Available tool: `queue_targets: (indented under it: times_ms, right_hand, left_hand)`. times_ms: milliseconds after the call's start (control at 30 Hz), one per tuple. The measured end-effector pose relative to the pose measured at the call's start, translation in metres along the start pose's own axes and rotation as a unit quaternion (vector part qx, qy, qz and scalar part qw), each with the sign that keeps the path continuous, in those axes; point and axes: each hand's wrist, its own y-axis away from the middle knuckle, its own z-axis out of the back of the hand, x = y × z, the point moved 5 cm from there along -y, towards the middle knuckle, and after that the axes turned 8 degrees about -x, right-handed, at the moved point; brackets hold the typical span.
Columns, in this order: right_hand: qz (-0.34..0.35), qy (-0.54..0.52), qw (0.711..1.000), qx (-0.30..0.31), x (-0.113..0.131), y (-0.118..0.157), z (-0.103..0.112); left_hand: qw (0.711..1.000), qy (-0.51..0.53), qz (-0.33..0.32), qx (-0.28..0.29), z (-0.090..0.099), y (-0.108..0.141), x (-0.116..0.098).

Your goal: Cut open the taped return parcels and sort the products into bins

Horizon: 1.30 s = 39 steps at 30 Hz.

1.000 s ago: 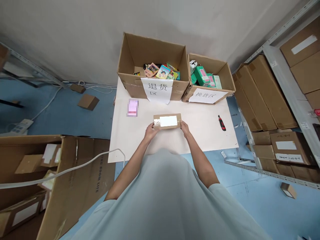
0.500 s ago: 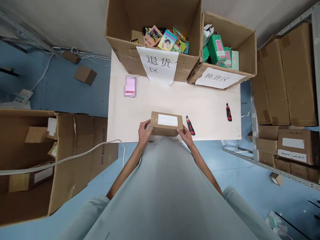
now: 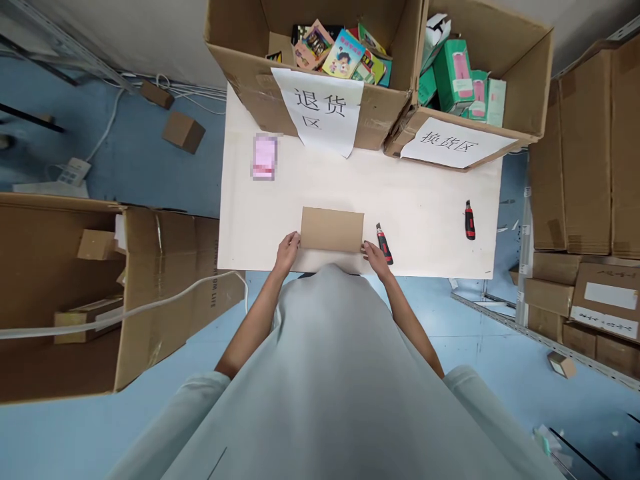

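A small cardboard box (image 3: 332,230) is between my two hands, near the table's front edge, a plain brown face turned up. At its left end, the fingers of my left hand (image 3: 287,251) are closed on the edge. My right hand (image 3: 375,257) grips the opposite end with thumb and fingertips. A red and black box cutter (image 3: 383,244) lies just beside my right hand, its tip pointing away from me. The underside of the small box is hidden.
Another box cutter (image 3: 469,221) lies far right on the white table (image 3: 425,200). A pixelated pink item (image 3: 265,157) is at the left. Behind stand a carton of booklets (image 3: 240,80) and a carton of green boxes (image 3: 525,100). A large open carton (image 3: 165,280) stands left.
The small box has been turned over, so its white label no longer shows and a plain face is up. My hands have stayed at its two ends. The camera view has shifted.
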Motion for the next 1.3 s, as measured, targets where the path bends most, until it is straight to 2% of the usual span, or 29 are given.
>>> queue_targets:
  times_ms: [100,233,333,433,500,567,633,833,933,1033,1200,1300]
  right_hand:
    - [-0.003,-0.018,1.000,0.009,-0.014,0.015,-0.004]
    - [0.045,0.002,0.999,-0.011,-0.009,0.023,0.000]
    - [0.089,0.009,0.996,-0.027,0.012,0.025,0.012]
    - [0.154,0.001,0.987,-0.037,0.043,0.025,0.026]
    - [0.183,0.007,0.982,-0.047,0.062,0.021,0.032]
    - [0.190,0.023,0.980,-0.051,0.073,0.014,0.033]
    - [0.185,0.039,0.981,-0.046,0.076,0.006,0.031]
    - [0.178,0.014,0.984,-0.030,0.051,-0.005,0.028]
    - [0.130,0.007,0.990,-0.048,0.030,-0.007,0.027]
    - [0.084,0.024,0.995,-0.040,0.015,-0.009,0.019]
    - [0.099,0.032,0.995,0.013,0.016,-0.010,0.000]
    - [0.095,0.033,0.995,-0.003,0.018,-0.010,0.000]
  left_hand:
    - [0.999,0.026,0.032,0.016,-0.001,0.015,0.018]
    - [1.000,0.020,0.015,0.004,-0.001,0.025,0.019]
    - [0.999,-0.001,-0.049,-0.003,0.001,0.029,0.001]
    - [0.988,-0.013,-0.152,-0.029,0.005,0.033,-0.030]
    - [0.980,-0.013,-0.196,-0.036,0.003,0.034,-0.049]
    - [0.978,-0.011,-0.205,-0.026,-0.002,0.032,-0.059]
    - [0.983,-0.007,-0.185,-0.011,-0.008,0.027,-0.060]
    - [0.992,0.022,-0.123,0.024,-0.012,0.015,-0.028]
    - [0.995,-0.002,-0.103,0.015,-0.007,0.014,-0.009]
    - [0.996,-0.023,-0.084,0.017,-0.007,0.014,0.003]
    - [0.996,-0.028,-0.077,0.028,-0.017,0.011,0.004]
    - [0.994,-0.038,-0.102,0.026,-0.022,0.009,-0.004]
